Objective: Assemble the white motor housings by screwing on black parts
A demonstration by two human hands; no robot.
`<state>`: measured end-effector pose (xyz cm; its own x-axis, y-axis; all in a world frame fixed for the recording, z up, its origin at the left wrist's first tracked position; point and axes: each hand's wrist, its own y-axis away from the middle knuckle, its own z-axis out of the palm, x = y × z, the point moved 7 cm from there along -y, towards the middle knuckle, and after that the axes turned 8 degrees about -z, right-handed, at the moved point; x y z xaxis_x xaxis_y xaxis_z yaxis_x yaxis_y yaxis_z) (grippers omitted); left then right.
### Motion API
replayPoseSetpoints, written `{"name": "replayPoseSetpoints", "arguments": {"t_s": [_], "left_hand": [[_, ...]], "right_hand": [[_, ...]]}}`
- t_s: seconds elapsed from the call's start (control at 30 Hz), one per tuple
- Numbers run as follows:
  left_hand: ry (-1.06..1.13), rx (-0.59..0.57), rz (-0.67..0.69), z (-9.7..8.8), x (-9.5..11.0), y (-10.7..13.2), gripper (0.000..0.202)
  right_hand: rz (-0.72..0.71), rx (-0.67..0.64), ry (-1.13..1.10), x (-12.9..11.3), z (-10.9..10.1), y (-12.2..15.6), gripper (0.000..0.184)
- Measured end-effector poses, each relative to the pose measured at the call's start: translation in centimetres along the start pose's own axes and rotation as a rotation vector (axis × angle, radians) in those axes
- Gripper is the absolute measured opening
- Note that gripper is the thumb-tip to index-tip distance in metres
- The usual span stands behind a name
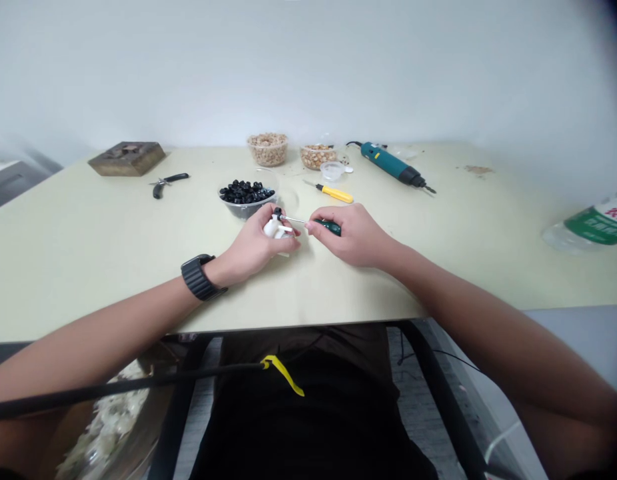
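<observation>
My left hand (248, 247), with a dark watch on its wrist, is closed around a small white plastic-looking part (271, 229). A small black piece (277, 213) sits at the top of that white part, beside my fingers. In my right hand (358, 235) is a screwdriver with a dark green handle (330, 227). Its thin metal shaft points left, and the tip meets or nearly meets the black piece; actual contact is too small to tell. Just behind my left hand stands a clear bowl (244, 208) full of shiny black pieces (244, 192).
Farther back are a tub of pale beige pieces (267, 152), a tub of orange-brown pieces (317, 157), a small clear cup (332, 171), a yellow-handled tool (337, 194) and a teal power tool (391, 164). Pliers (163, 183) and a block (127, 160) lie left; a bottle (591, 225) lies right.
</observation>
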<state>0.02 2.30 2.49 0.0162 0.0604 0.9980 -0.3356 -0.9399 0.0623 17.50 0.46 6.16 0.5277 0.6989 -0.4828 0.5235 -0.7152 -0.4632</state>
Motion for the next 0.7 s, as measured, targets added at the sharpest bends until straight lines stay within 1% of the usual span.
{"name": "replayPoseSetpoints", "arguments": {"t_s": [0.07, 0.2, 0.27, 0.57, 0.7], "left_hand": [[-0.008, -0.002, -0.008, -0.04, -0.07, -0.02, 0.053], [-0.036, -0.027, -0.01, 0.11, -0.15, 0.06, 0.051], [-0.057, -0.036, -0.006, 0.23, -0.17, 0.13, 0.05], [-0.132, -0.024, 0.018, 0.12, -0.32, -0.28, 0.05], [-0.194, -0.033, 0.022, -0.02, -0.4, -0.64, 0.049]], "right_hand": [[-0.003, -0.003, 0.018, -0.06, 0.05, 0.06, 0.036], [-0.027, -0.005, 0.172, -0.33, 0.15, 0.4, 0.038], [-0.031, -0.003, 0.209, -0.41, 0.24, 0.54, 0.04], [0.033, 0.061, 0.087, -0.01, 0.46, 0.36, 0.037], [0.062, 0.062, 0.028, 0.05, 0.53, 0.19, 0.034]]}}
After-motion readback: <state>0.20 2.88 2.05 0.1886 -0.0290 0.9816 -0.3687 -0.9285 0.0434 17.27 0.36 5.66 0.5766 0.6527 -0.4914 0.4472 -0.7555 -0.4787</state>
